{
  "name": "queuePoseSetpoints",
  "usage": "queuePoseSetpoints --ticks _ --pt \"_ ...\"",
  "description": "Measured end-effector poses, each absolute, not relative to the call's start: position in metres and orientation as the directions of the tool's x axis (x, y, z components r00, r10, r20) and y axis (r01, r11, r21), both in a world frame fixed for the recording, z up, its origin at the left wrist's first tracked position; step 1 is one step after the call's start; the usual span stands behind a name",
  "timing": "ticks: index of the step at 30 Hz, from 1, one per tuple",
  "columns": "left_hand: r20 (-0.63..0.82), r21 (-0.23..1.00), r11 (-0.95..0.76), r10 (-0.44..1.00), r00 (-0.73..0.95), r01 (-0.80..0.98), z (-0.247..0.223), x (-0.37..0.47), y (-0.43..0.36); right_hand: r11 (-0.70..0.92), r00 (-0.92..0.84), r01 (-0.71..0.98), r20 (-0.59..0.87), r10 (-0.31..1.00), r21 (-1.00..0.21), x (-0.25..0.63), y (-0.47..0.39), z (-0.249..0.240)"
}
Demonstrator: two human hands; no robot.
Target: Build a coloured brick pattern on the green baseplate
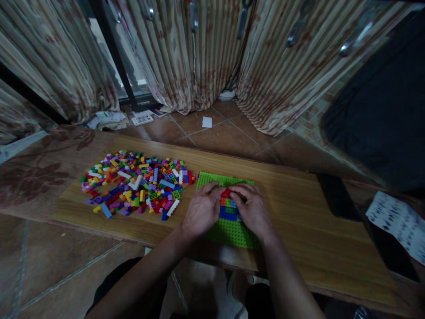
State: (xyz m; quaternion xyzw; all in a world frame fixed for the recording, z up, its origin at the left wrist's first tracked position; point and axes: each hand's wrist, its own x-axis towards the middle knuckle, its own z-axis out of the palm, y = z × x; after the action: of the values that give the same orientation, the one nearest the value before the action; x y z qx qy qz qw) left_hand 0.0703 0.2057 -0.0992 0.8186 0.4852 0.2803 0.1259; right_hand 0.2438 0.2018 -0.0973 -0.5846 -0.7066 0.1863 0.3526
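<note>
Green studded plastic baseplate (232, 237) lies on a long wooden tabletop (299, 212), bearing a small build of blue and orange plastic bricks (228, 213); at its far end the left hand (203, 210) and right hand (251, 207) bunch narrowly round a red plastic brick (226, 193), though which grips it I cannot tell; loose multicoloured plastic bricks (142, 195) spread to the left

Bright green on the baseplate (232, 237); red, orange, blue on the built bricks (228, 213); many colours among loose bricks (142, 196); yellowish brown on the counter (299, 212); stripes, reddish blotches on curtains (179, 53).
</note>
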Motion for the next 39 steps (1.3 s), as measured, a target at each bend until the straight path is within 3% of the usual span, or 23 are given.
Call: queuePoseSetpoints --ticks 24,30,36,39 --pt "0.166 0.349 -0.506 0.862 0.480 0.789 -0.092 0.073 0.203 0.262 -0.124 0.771 0.267 0.956 -0.580 0.242 0.204 -0.094" --pt "0.193 0.356 -0.511 0.859 0.473 0.783 -0.092 0.075 0.203 0.204 -0.075 0.796 0.241 0.968 -0.571 0.240 0.203 -0.098" --pt "0.209 0.372 -0.511 0.860 0.466 0.775 -0.094 0.074 0.203 0.211 -0.049 0.718 0.255 0.966 -0.664 0.245 0.201 -0.102" --pt "0.215 0.384 -0.511 0.859 0.464 0.769 -0.093 0.074 0.203 0.154 0.069 0.625 0.251 0.966 -0.765 0.252 0.201 -0.103"
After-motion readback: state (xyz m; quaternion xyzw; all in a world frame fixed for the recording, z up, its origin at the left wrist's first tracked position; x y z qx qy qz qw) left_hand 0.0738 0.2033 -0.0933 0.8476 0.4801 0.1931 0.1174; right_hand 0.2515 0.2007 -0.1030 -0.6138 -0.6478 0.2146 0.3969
